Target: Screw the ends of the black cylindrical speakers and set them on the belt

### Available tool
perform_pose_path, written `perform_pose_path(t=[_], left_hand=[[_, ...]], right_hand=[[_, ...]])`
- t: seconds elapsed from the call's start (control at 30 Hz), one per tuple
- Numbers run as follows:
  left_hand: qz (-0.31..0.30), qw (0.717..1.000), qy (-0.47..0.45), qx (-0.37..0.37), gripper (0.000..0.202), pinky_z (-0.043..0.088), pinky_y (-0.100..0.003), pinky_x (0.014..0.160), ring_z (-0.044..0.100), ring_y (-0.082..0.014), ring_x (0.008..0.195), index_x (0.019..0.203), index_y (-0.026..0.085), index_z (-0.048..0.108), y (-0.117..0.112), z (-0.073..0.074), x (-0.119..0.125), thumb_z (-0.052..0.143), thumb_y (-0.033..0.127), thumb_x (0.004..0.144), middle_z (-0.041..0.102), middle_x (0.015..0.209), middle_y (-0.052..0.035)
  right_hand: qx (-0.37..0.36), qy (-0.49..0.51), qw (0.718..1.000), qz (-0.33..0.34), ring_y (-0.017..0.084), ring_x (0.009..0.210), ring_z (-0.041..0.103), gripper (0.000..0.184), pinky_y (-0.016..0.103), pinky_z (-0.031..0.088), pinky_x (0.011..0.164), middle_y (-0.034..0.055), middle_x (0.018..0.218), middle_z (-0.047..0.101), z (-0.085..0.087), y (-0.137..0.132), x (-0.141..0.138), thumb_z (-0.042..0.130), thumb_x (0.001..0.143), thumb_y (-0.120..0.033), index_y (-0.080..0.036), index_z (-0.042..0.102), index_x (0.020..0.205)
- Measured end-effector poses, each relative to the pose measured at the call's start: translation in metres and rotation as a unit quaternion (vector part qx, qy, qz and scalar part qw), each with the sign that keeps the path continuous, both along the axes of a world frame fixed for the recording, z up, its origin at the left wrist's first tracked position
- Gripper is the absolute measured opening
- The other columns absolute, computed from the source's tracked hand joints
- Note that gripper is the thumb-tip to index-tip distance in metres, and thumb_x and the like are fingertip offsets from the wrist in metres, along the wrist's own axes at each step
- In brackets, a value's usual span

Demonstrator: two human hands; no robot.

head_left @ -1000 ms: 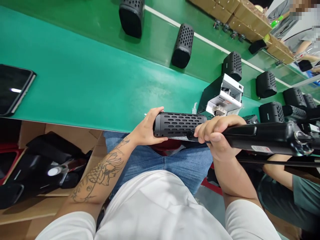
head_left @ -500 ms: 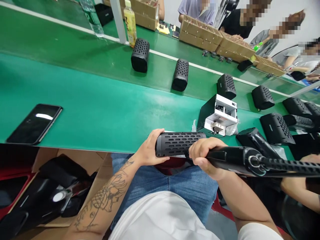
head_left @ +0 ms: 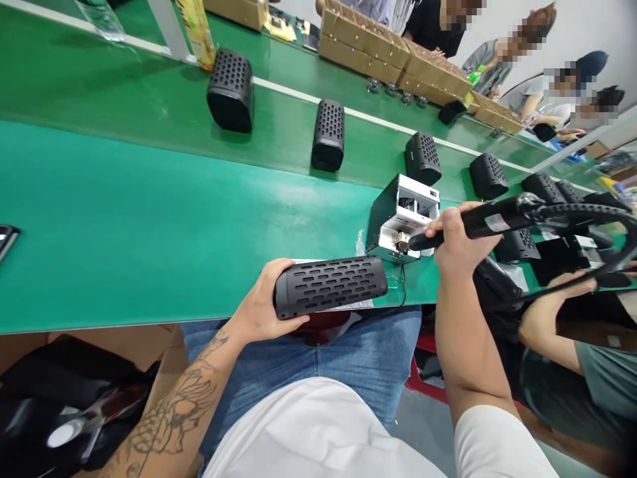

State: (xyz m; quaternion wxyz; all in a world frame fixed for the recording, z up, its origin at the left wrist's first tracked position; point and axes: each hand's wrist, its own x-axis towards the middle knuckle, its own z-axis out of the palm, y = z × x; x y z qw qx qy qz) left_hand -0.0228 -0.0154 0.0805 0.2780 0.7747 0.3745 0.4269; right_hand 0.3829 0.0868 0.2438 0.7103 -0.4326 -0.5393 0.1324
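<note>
My left hand point(head_left: 263, 302) grips one end of a black perforated speaker housing point(head_left: 331, 285), which lies sideways at the table's front edge with its slotted face up. My right hand point(head_left: 460, 242) is wrapped round a black electric screwdriver point(head_left: 490, 219) with a coiled cable. Its tip is at the metal outlet of a black-and-white screw feeder point(head_left: 385, 219); whether a screw sits on the bit is too small to see. The feeder stands to the right of the housing, a thin black cable running down beside it.
Several similar housings stand along the green bench point(head_left: 149, 219), one being a middle housing point(head_left: 328, 136). At the far left edge is a phone point(head_left: 6, 238). Cardboard bins point(head_left: 363, 46) and people are across the bench. A co-worker's arm point(head_left: 547, 325) is close on my right.
My right hand has lifted the screwdriver off the housing and brought it right and up to the screw feeder. My left hand keeps the housing, now slightly tilted. The view has shifted.
</note>
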Motion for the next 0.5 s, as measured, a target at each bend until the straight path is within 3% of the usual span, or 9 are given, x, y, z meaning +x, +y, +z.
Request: perform_pose_path(t=[0.1, 0.2, 0.3, 0.37, 0.43, 0.5], left_hand=[[0.002, 1.000, 0.005, -0.004, 0.122, 0.065, -0.075, 0.138, 0.073, -0.0503, 0.164, 0.188, 0.029, 0.042, -0.001, 0.000, -0.001, 0.109, 0.044, 0.087, 0.066, 0.174, -0.0243], [0.004, 1.000, 0.009, -0.004, 0.125, 0.064, -0.076, 0.139, 0.072, -0.0505, 0.165, 0.189, 0.029, 0.041, 0.000, -0.001, 0.000, 0.109, 0.044, 0.086, 0.065, 0.174, -0.0241], [0.001, 1.000, 0.009, -0.002, 0.126, 0.063, -0.075, 0.140, 0.071, -0.0502, 0.166, 0.189, 0.028, 0.040, 0.001, -0.002, 0.002, 0.109, 0.044, 0.085, 0.064, 0.176, -0.0238], [-0.003, 1.000, 0.003, -0.001, 0.126, 0.063, -0.074, 0.141, 0.071, -0.0498, 0.167, 0.189, 0.028, 0.040, 0.002, -0.001, 0.003, 0.109, 0.045, 0.086, 0.064, 0.177, -0.0240], [-0.007, 1.000, -0.002, -0.004, 0.128, 0.062, -0.074, 0.143, 0.070, -0.0498, 0.168, 0.190, 0.028, 0.040, 0.002, 0.001, 0.005, 0.111, 0.045, 0.085, 0.063, 0.178, -0.0245], [-0.007, 1.000, -0.002, -0.020, 0.132, 0.060, -0.074, 0.145, 0.068, -0.0503, 0.170, 0.191, 0.028, 0.039, 0.002, 0.003, 0.007, 0.113, 0.046, 0.083, 0.062, 0.180, -0.0249]], right_hand=[[-0.006, 0.008, 1.000, 0.008, 0.016, 0.045, 0.060, 0.055, 0.035, 0.061, 0.050, -0.0122, 0.061, 0.063, -0.017, 0.003, 0.007, 0.109, 0.091, -0.068, -0.032, 0.067, 0.096], [-0.018, 0.021, 0.999, 0.020, 0.016, 0.045, 0.061, 0.055, 0.036, 0.063, 0.052, -0.0104, 0.061, 0.065, -0.014, -0.005, 0.005, 0.111, 0.089, -0.067, -0.031, 0.071, 0.095], [-0.022, 0.033, 0.999, 0.034, 0.015, 0.044, 0.061, 0.053, 0.034, 0.064, 0.052, -0.0089, 0.058, 0.065, 0.005, -0.019, -0.006, 0.116, 0.084, -0.061, -0.030, 0.074, 0.090], [0.014, 0.048, 0.998, 0.046, 0.015, 0.042, 0.060, 0.052, 0.032, 0.065, 0.050, -0.0101, 0.058, 0.064, 0.024, -0.036, -0.020, 0.117, 0.084, -0.059, -0.030, 0.074, 0.089], [0.062, 0.047, 0.992, 0.101, 0.013, 0.036, 0.054, 0.051, 0.030, 0.063, 0.045, -0.0123, 0.057, 0.063, 0.043, -0.060, -0.041, 0.116, 0.088, -0.060, -0.030, 0.074, 0.089], [0.058, 0.028, 0.977, 0.204, 0.013, 0.032, 0.050, 0.043, 0.033, 0.064, 0.042, -0.0120, 0.058, 0.066, 0.059, -0.089, -0.067, 0.112, 0.095, -0.059, -0.031, 0.079, 0.093]])
